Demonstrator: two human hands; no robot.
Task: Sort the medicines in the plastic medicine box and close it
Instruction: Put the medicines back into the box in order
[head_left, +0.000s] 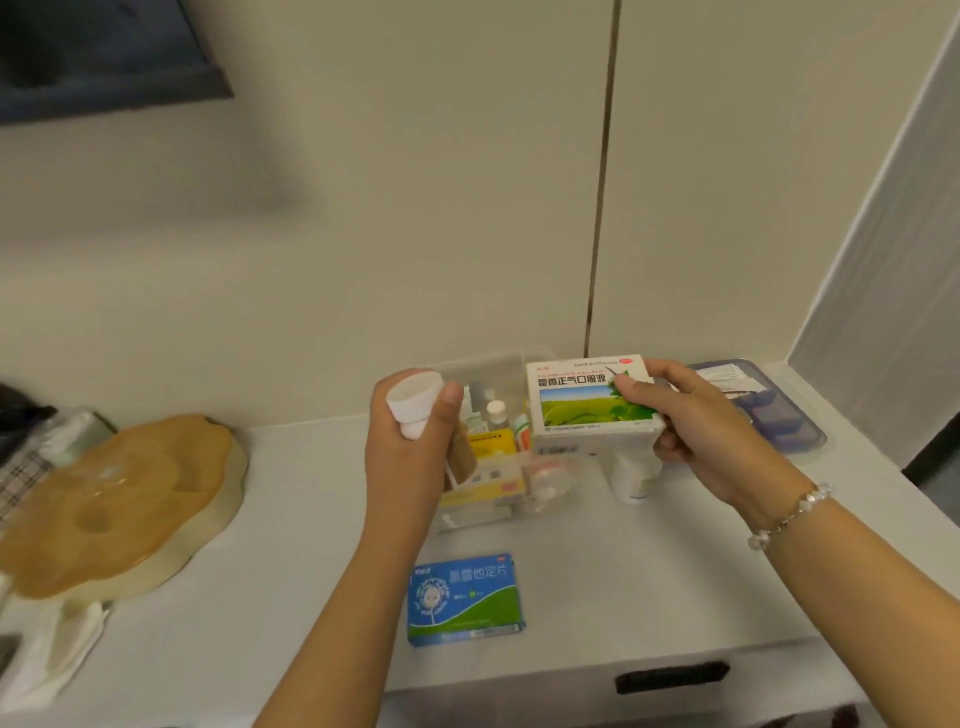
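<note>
Head view: our left hand (410, 441) is wrapped around a white-capped bottle (415, 402). Our right hand (691, 415) grips a green-and-white medicine carton (587, 410) above the clear medicine box (498, 364) on the counter (623, 571).

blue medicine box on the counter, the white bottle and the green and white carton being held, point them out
blue medicine box (465, 598), head view, middle of its printed top face
white bottle (414, 399), head view, its white cap above the left hand's fingers
green and white carton (582, 410), head view, the field picture on its front

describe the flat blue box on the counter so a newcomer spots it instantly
Start at the clear plastic medicine box on the white counter. Nearer the person, between the forearms, lies the blue-and-green carton, flat and alone. Nothing touches it; both hands hold other medicines.
</note>
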